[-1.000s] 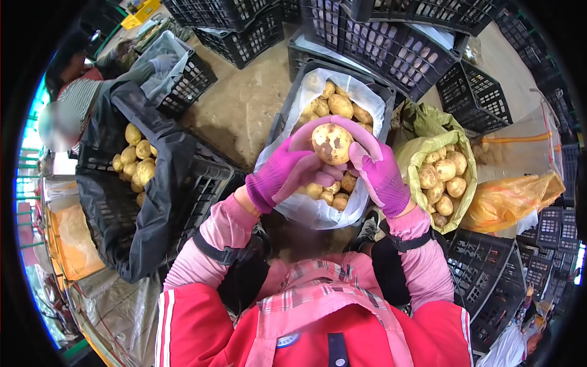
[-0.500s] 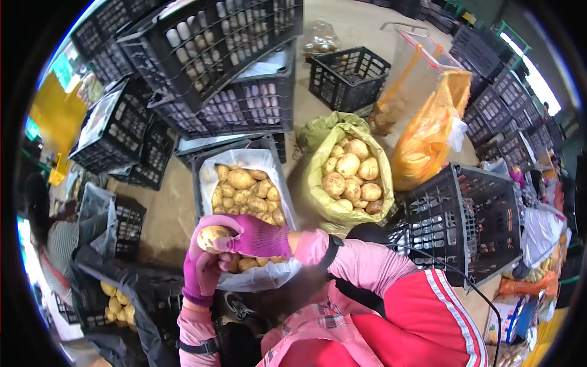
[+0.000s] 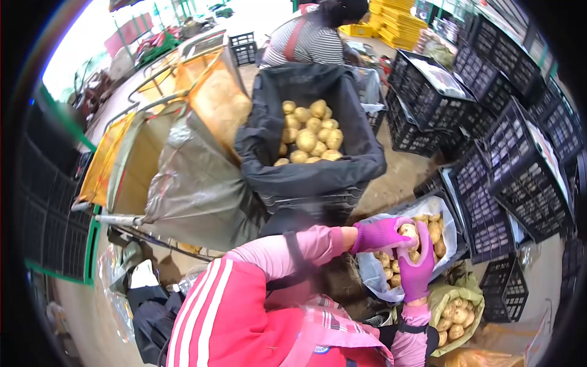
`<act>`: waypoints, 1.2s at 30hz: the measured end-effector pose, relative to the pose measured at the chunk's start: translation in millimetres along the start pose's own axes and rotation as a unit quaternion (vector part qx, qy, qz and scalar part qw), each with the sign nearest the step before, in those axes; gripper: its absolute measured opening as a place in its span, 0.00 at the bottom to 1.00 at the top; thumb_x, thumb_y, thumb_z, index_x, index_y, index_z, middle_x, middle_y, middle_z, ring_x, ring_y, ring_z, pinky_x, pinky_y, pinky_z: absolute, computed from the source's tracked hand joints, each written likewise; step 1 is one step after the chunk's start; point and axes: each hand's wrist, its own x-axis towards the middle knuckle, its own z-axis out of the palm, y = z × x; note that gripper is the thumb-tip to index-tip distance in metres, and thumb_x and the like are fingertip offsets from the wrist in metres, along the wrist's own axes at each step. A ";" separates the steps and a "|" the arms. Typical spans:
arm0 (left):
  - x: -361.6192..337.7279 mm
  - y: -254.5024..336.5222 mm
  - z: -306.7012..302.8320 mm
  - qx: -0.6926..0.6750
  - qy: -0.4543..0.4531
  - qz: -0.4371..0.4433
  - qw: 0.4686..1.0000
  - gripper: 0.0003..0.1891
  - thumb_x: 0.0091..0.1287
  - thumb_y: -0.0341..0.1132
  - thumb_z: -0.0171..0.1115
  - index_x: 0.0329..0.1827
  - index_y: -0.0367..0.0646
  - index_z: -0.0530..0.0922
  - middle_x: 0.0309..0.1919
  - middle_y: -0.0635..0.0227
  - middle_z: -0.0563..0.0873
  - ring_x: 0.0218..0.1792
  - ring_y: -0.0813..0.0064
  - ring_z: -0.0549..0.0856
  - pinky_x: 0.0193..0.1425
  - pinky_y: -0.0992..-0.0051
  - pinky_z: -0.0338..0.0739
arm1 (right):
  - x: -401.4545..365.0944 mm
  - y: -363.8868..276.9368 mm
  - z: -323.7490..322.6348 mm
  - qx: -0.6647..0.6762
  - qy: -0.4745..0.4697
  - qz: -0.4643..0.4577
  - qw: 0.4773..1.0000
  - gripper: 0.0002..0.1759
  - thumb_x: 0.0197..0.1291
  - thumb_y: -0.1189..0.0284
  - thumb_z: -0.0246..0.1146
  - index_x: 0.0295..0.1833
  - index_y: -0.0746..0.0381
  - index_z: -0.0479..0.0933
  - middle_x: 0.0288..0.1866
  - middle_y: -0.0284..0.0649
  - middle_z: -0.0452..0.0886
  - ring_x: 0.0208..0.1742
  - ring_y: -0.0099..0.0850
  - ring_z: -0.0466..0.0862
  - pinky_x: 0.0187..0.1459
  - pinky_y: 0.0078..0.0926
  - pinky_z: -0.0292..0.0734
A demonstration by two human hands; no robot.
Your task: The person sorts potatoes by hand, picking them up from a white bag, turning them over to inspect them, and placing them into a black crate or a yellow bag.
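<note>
Both my hands wear purple gloves and hold one pale potato (image 3: 408, 232) between them. My left hand (image 3: 379, 235) reaches in from the left on a pink sleeve and grips the potato's left side. My right hand (image 3: 418, 269) comes up from below and cups it from the right. The potato hangs just above a black crate with a white liner (image 3: 369, 272), which holds several more potatoes (image 3: 435, 232).
A crate with a black liner (image 3: 306, 174) full of potatoes stands further ahead, a person in a striped shirt (image 3: 309, 37) behind it. Empty black crates (image 3: 526, 159) stack at right. A green sack of potatoes (image 3: 441, 298) lies lower right. Orange and grey bags on frames (image 3: 195, 177) stand at left.
My view has swung far to the left, bringing the black-lined crate and the bag frames into sight. Both hands still hold the potato over the white-lined crate.
</note>
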 end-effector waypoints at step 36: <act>140.6 -224.5 -26.3 0.620 -0.139 -0.125 0.762 0.20 0.67 0.43 0.58 0.54 0.39 0.81 0.49 0.48 0.86 0.52 0.47 0.85 0.57 0.56 0.78 | -27.6 99.2 -101.2 0.031 0.133 0.107 0.985 0.19 0.67 0.62 0.64 0.59 0.58 0.80 0.56 0.45 0.84 0.57 0.43 0.84 0.59 0.35 0.78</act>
